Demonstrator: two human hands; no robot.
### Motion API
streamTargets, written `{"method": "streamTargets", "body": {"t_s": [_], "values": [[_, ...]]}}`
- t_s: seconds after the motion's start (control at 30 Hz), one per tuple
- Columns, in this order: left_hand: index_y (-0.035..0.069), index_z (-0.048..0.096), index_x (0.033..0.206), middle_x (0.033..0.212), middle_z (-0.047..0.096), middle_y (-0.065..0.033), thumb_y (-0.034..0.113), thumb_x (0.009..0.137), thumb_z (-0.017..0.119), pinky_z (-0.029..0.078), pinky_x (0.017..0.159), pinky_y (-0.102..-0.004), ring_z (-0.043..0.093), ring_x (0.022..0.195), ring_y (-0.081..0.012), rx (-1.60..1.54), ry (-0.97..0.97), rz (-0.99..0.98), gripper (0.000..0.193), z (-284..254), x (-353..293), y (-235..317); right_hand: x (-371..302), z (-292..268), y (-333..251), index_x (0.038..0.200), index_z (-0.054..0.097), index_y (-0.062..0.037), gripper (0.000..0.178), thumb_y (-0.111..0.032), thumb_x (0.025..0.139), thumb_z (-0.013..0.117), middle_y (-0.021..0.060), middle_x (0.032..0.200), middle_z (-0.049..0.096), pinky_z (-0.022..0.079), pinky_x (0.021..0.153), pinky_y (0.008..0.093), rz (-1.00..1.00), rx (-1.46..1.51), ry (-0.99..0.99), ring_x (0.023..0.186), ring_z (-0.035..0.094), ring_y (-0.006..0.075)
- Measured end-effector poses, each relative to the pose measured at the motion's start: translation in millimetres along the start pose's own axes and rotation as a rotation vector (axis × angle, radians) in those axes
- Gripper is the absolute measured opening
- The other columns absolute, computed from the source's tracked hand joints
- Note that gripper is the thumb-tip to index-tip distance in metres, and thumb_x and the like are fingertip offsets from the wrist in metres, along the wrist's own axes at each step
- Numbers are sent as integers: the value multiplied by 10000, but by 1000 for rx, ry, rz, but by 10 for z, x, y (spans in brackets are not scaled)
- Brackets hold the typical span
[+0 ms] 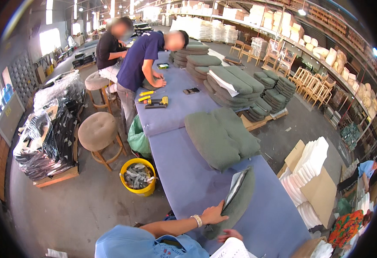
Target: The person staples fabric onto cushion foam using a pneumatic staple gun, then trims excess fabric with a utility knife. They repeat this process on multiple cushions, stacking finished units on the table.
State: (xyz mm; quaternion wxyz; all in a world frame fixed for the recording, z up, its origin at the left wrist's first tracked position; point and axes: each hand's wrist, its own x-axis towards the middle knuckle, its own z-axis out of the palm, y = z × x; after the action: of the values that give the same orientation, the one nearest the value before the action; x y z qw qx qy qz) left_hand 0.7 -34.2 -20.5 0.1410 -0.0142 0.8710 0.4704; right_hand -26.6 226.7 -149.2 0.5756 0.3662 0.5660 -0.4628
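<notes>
A dark green cushion (242, 202) stands on its narrow side near the front of the blue-covered table (171, 150). A pale strip with a dark edge shows along its left face. My left hand (214, 213), with a light-coloured watch at the wrist, is closed over the cushion's left edge. At the near end, my right hand (230, 235) has its fingers curled against the cushion; a white cloth or sleeve (235, 249) partly covers it. Just beyond lies a wide green tufted cushion (223, 137), flat on the table.
Further along the table are a yellow nail gun (157, 102) and stacked green cushions (233, 84). Two people work at the far left side. A yellow bucket of scraps (138, 176) and round stools (97, 131) stand left; white foam sheets (306, 180) stand right.
</notes>
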Motion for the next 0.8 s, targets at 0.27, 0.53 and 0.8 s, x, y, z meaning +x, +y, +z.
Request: {"method": "streamTargets", "body": {"t_s": [0.27, 0.53, 0.8], "values": [[-18, 645, 1204, 942, 712, -286, 414, 1085, 463, 528, 802, -556, 703, 898, -480, -197, 129, 123, 484, 168, -61, -183, -93, 315, 333, 1391, 581, -3, 508, -412, 1118, 452, 146, 1212, 692, 506, 983, 366, -1418, -175, 649, 1068, 670, 284], [-12, 680, 987, 829, 673, -280, 380, 1081, 488, 499, 703, -545, 659, 790, -488, -199, 188, 133, 446, -82, -3, 383, -1326, 1214, 122, 1569, 370, 57, 646, -410, 1124, 408, 255, 1576, 433, 348, 1179, 410, -1394, 170, 472, 1428, 458, 350], [-21, 691, 1046, 879, 699, -258, 434, 1044, 544, 534, 758, -513, 696, 822, -447, -161, 54, 102, 479, -112, -296, -127, -987, 1503, 199, 1627, 182, 76, 720, -270, 1079, 496, 280, 1659, 288, 281, 1225, 414, -1389, 179, 512, 1499, 358, 374]]}}
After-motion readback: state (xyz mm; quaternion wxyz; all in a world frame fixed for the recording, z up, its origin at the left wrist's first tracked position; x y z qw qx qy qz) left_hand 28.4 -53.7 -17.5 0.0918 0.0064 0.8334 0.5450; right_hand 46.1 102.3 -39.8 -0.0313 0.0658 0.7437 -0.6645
